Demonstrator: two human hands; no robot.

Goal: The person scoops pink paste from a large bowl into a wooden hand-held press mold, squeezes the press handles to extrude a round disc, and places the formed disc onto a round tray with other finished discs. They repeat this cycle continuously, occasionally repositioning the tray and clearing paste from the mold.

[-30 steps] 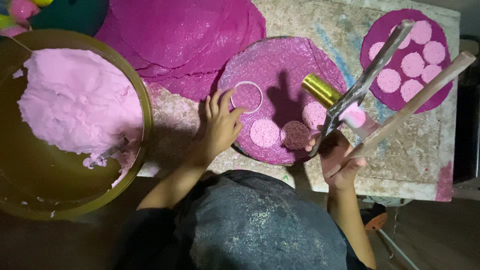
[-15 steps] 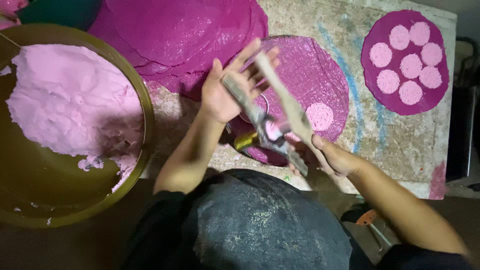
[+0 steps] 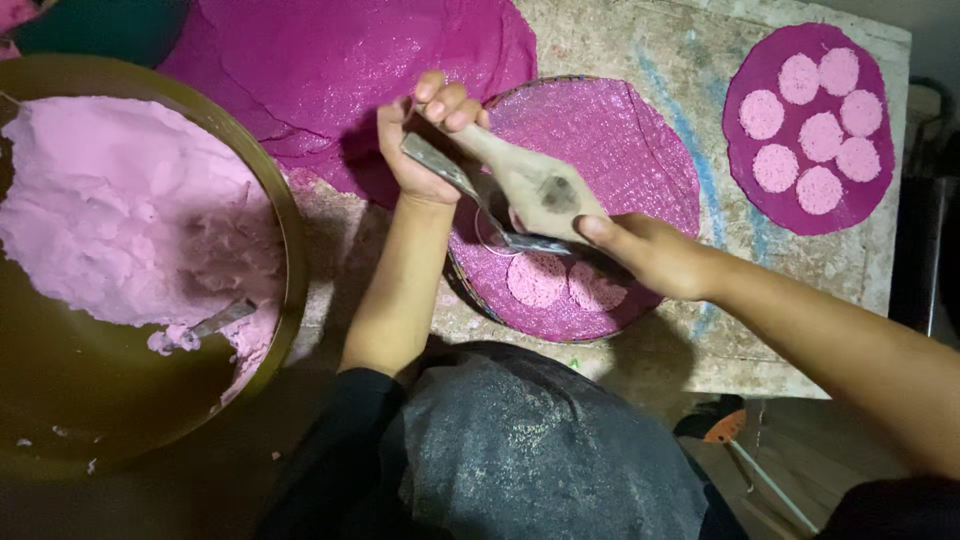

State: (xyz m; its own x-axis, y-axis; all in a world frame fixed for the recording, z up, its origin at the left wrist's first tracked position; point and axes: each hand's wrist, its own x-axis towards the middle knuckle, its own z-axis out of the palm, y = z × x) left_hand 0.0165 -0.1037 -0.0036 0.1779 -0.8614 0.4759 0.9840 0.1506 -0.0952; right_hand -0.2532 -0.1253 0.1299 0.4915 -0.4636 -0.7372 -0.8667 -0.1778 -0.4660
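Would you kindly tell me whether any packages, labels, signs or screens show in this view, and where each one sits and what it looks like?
None of these is in view: no package, label, sign or screen.
What shows instead is unmarked: a brass-coloured bowl of pale pink dough at left, round magenta sheets on the worn table, and a wooden press held in the left hand and right hand.

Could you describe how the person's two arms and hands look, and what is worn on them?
Both hands, the left hand and the right hand, are bare: no gloves, and no rings or watch that I can see. The forearms are bare too. The dark sleeves are pushed up to about the elbows, the right one showing only at the bottom corner.
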